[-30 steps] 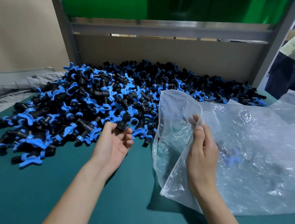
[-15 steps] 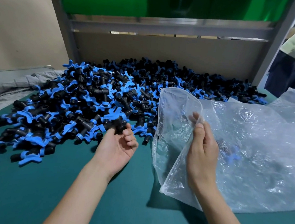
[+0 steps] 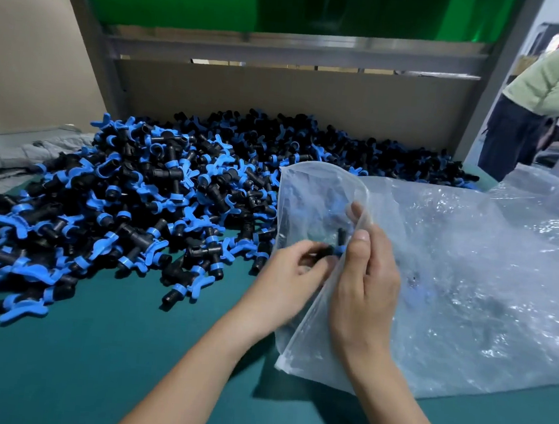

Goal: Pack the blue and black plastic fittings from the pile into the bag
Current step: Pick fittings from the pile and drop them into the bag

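- Pile (image 3: 143, 206) of fittings lies on the table (image 3: 89, 364), left.
- Bag (image 3: 451, 277) lies right of the pile, touching it.
- Board (image 3: 281, 93) stands behind the pile.

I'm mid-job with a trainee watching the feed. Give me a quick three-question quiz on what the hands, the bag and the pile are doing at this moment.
1. Multiple choice: the left hand grips A) one fitting at the mouth of the bag, B) a roll of tape, C) nothing at all.
2. True or false: the bag lies to the left of the pile on the green table.
3. Fill in: the bag's near edge is pinched by the ____ hand.

Key: 1 is A. 2 is false; the bag lies to the right of the pile. 3 is the right hand.
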The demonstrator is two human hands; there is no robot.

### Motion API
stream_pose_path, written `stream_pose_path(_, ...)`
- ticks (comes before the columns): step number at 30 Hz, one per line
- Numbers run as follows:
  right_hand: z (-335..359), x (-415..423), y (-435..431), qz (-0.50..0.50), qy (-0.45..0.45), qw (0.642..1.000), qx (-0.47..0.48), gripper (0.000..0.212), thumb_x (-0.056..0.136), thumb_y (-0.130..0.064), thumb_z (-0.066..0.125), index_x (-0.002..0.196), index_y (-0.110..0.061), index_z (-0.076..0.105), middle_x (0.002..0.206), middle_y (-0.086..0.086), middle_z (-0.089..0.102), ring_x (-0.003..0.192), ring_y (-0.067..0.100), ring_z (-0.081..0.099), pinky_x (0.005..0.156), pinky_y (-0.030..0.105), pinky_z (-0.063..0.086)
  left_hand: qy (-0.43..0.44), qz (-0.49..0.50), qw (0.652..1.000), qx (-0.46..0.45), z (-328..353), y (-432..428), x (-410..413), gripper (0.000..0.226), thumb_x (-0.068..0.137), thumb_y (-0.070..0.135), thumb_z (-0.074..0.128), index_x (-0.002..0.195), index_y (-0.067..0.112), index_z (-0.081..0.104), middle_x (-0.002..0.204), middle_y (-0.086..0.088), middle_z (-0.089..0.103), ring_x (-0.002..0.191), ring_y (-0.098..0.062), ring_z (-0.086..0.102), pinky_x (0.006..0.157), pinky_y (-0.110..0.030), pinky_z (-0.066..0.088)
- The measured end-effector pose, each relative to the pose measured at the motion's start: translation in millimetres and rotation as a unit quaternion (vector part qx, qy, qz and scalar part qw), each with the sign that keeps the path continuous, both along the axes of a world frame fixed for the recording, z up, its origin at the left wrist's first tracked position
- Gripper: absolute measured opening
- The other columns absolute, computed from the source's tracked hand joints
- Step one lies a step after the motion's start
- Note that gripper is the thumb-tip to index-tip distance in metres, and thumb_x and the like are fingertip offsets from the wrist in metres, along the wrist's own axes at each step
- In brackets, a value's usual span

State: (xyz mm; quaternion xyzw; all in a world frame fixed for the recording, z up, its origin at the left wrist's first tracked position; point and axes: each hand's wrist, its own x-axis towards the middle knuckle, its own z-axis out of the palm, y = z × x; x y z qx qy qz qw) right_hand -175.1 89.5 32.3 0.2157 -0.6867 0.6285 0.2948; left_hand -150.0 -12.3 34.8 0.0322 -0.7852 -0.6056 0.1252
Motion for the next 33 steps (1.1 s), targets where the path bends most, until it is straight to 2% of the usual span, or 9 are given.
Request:
stream_pose_path(3,1,2,1,-0.013,0.038,0.999,0.018,0.03,0.104,-0.023,0.031,0.114,-0.022,0.059,0.104,-0.007,0.059,0.1,0.015,0.059,0.097,0.053,0.046,-0.046,-0.099,0.993,0.042,13,13,-14,0.039,0.1,0.011,0.054,0.138,0.006,0.048,0.114,-0.012,0.071,0.11,-0.025,0.066,0.099,-0.039,0.051)
stream_pose_path(7,-1,-2,3,-0.001,0.023,1.0,0.018,0.035,0.104,-0.027,0.031,0.121,-0.02,0.061,0.104,-0.012,0.061,0.106,0.02,0.06,0.093,0.047,0.048,0.069,0.045,0.996,-0.017,6,-4,-2,0.025,0.102,0.018,0.047,0.122,0.03,0.056,0.1,0.006,0.072,0.08,-0.005,0.068,0.071,-0.018,0.05)
stream_pose_path(9,-2,-3,2,0.004,-0.001,1.0,0.016,0.034,0.104,-0.026,0.032,0.114,-0.016,0.063,0.105,-0.001,0.065,0.103,0.02,0.059,0.09,0.044,0.049,0.128,0.139,0.973,-0.134,-7,-29,15,0.021,0.102,0.024,0.045,0.114,0.035,0.058,0.094,0.014,0.069,0.069,0.001,0.059,0.063,-0.015,0.043)
stream_pose_path(11,-4,-5,-1,0.024,-0.019,0.999,0.016,0.033,0.104,-0.025,0.033,0.118,-0.023,0.063,0.11,-0.008,0.067,0.104,0.009,0.06,0.092,0.033,0.049,0.125,0.224,0.928,-0.271,-23,-57,30,0.02,0.099,0.028,0.043,0.112,0.035,0.058,0.098,0.017,0.063,0.081,-0.003,0.054,0.073,-0.024,0.042)
stream_pose_path(13,-7,-6,-4,0.039,-0.03,0.999,0.024,0.035,0.104,-0.026,0.033,0.129,-0.032,0.056,0.117,-0.025,0.061,0.109,-0.006,0.056,0.093,0.015,0.042,0.051,0.266,0.88,-0.391,-37,-79,40,0.023,0.096,0.03,0.045,0.116,0.029,0.057,0.105,0.01,0.061,0.097,-0.014,0.049,0.088,-0.033,0.038)
stream_pose_path(16,-14,-9,-6,0.045,-0.056,0.997,0.029,0.038,0.103,-0.031,0.033,0.131,-0.027,0.058,0.12,-0.024,0.06,0.111,-0.008,0.056,0.091,0.014,0.041,-0.057,0.261,0.832,-0.486,-49,-91,46,0.033,0.094,0.037,0.047,0.123,0.024,0.054,0.116,0.004,0.052,0.109,-0.02,0.041,0.096,-0.039,0.033)
stream_pose_path(24,-21,-12,-8,0.054,-0.084,0.995,0.017,0.038,0.103,-0.037,0.033,0.13,-0.03,0.059,0.122,-0.022,0.063,0.113,-0.008,0.057,0.091,0.013,0.042,-0.07,0.278,0.796,-0.534,-49,-85,40,0.042,0.097,0.035,0.051,0.136,0.019,0.047,0.113,-0.003,0.046,0.103,-0.024,0.045,0.088,-0.037,0.04)
stream_pose_path(30,-19,-9,-8,0.051,-0.084,0.995,0.018,0.028,0.104,-0.04,0.034,0.111,-0.055,0.056,0.102,-0.034,0.062,0.1,-0.009,0.059,0.085,0.016,0.043,-0.088,0.308,0.784,-0.531,-45,-82,42,0.045,0.099,0.027,0.045,0.142,0.019,0.037,0.117,-0.002,0.047,0.106,-0.023,0.045,0.09,-0.034,0.038)
stream_pose_path(33,-19,-9,-8,0.047,-0.087,0.995,0.017,0.028,0.104,-0.04,0.033,0.101,-0.049,0.06,0.092,-0.025,0.064,0.089,-0.002,0.06,0.084,0.026,0.047,-0.103,0.308,0.784,-0.529,-41,-82,45,0.051,0.097,0.024,0.042,0.146,0.017,0.032,0.116,-0.005,0.047,0.104,-0.025,0.047,0.092,-0.035,0.04)
